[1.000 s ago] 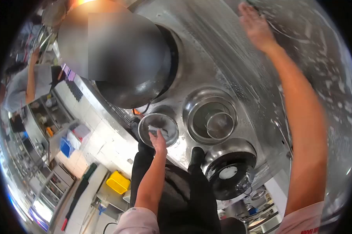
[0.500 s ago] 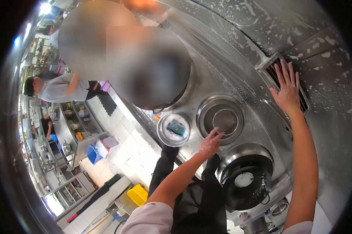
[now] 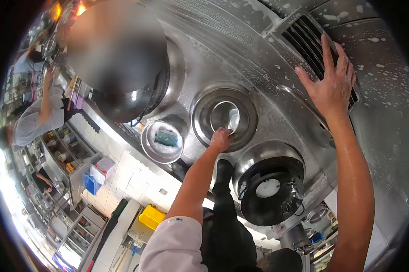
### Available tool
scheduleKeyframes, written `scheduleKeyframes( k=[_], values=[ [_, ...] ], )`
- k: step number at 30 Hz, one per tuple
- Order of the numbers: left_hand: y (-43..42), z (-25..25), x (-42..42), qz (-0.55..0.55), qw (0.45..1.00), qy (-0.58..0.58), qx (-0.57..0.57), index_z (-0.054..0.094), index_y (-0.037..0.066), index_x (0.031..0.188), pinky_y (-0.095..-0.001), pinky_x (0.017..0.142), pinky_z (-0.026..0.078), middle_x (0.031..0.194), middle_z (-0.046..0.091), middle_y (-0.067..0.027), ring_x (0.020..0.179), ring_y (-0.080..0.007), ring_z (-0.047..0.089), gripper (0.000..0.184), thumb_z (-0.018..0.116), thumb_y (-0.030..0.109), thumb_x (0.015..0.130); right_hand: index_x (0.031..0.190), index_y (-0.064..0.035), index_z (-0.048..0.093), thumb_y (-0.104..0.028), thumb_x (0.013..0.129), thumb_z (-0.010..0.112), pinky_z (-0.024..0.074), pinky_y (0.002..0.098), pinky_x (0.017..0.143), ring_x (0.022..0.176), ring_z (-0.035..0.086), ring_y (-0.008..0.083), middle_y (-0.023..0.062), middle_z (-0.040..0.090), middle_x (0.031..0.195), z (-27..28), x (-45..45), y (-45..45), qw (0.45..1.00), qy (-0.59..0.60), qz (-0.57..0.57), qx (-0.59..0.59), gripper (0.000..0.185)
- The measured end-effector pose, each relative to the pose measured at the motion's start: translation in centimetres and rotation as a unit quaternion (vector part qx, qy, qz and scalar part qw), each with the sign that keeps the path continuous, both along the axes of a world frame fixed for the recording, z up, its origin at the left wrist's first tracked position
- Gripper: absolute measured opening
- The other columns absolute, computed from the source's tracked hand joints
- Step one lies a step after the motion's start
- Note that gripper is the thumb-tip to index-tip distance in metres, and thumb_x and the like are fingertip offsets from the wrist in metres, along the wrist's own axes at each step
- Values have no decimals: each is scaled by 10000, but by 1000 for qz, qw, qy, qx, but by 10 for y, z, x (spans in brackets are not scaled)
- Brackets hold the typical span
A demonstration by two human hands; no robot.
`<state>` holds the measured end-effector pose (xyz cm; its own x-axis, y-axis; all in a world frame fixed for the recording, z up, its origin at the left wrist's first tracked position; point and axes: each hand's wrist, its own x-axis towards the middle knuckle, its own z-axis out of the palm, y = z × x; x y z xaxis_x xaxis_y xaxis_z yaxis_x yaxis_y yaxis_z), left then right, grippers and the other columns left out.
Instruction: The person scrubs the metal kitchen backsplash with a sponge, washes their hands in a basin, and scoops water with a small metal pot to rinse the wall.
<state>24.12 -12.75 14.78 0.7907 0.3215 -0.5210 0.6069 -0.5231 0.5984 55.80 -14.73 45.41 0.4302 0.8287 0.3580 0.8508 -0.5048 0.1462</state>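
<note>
Left fingers (image 3: 221,132) grip the small bowl (image 3: 222,113) by its near rim; right fingers (image 3: 327,51) are splayed, empty.

A commercial kitchen: large dark woks (image 3: 264,210) sit along a stainless-steel table (image 3: 209,63), flames (image 3: 81,8) burn at the far left, and other people (image 3: 40,119) stand at the left, where loaded shelves (image 3: 79,232) line a pale tiled floor (image 3: 116,168).

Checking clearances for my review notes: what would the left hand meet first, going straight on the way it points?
The small metal bowl: the left hand is at its near rim, apparently touching, though this single view leaves depth unclear.
</note>
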Motion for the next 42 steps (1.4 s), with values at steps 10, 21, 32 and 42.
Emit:
scheduleKeyframes(
  k=[10,21,32,42],
  values=[
    [34,-29,10,135,979,40,-146,679,54,1116,-474,882,502,1016,696,-217,999,-396,658,504,663,491,866,1529,-297,341,-509,760,764,329,569,1064,1261,435,401,150,404,1432,3,-4,6,1000,8,4,6,903],
    [30,1,-27,-96,982,-46,159,681,187,938,-433,845,475,895,695,-30,1006,-223,634,143,646,281,835,1541,-271,320,-480,770,759,343,562,1039,1255,426,408,166,373,1452,12,-6,10,999,37,-1,-13,912],
    [182,228,17,-341,857,-333,197,626,201,803,-372,799,420,812,597,58,862,-169,565,136,695,194,686,1554,-319,242,-471,775,764,323,568,1087,1318,377,391,147,338,1477,16,-6,8,996,82,-32,-13,950],
    [281,347,94,-304,840,-379,243,610,164,794,-373,741,433,780,561,29,844,-191,566,188,748,139,669,1556,-323,246,-511,759,761,318,572,1093,1318,357,375,117,302,1475,16,-6,9,995,85,-48,-23,968]
  ],
)
